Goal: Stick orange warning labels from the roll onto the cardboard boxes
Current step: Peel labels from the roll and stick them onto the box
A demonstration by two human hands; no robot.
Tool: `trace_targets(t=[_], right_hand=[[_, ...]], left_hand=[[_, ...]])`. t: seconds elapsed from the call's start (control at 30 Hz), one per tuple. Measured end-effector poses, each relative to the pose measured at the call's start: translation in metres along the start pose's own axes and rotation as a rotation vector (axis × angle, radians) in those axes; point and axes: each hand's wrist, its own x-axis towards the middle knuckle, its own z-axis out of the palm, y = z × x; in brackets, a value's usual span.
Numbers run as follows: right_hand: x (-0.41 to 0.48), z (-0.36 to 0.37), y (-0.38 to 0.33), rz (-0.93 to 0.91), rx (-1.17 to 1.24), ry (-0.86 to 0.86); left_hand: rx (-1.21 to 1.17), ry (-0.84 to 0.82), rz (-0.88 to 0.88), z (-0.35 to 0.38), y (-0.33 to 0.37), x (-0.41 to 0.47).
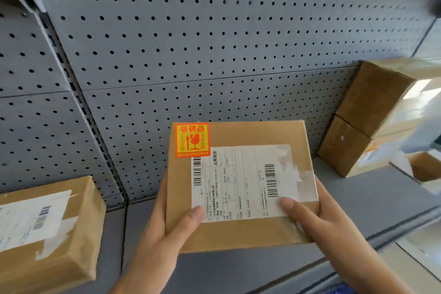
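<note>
Shelf bay, head view. A cardboard box (238, 234) is being held above the grey shelf (372, 200), over its front edge, with the top face tilted toward the camera. Its left side is being gripped by the left hand (164, 229), with the thumb pressed on top. The near right corner is being gripped by the right hand (322, 219) — thumb lying on the white shipping label (243, 181). An orange warning label (192, 140) is being carried flat on the box's far left corner, touching the shipping label's corner. Another taped box (47, 227) is being carried by the neighbouring shelf section, at left. Two stacked boxes (372, 100) are being carried at the shelf's back right corner — against the pegboard panel (191, 43).
</note>
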Motion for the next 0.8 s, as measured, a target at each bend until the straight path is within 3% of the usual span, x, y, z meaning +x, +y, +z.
trace_targets(t=[0.43, 0.8], right_hand=[[-0.099, -0.120, 0.000, -0.039, -0.025, 0.411], [-0.174, -0.251, 0.006, -0.060, -0.077, 0.609]], left_hand=[[-0.042, -0.362, 0.009, 0.137, 0.003, -0.003], [-0.039, -0.541, 0.051, 0.301, -0.010, -0.025]])
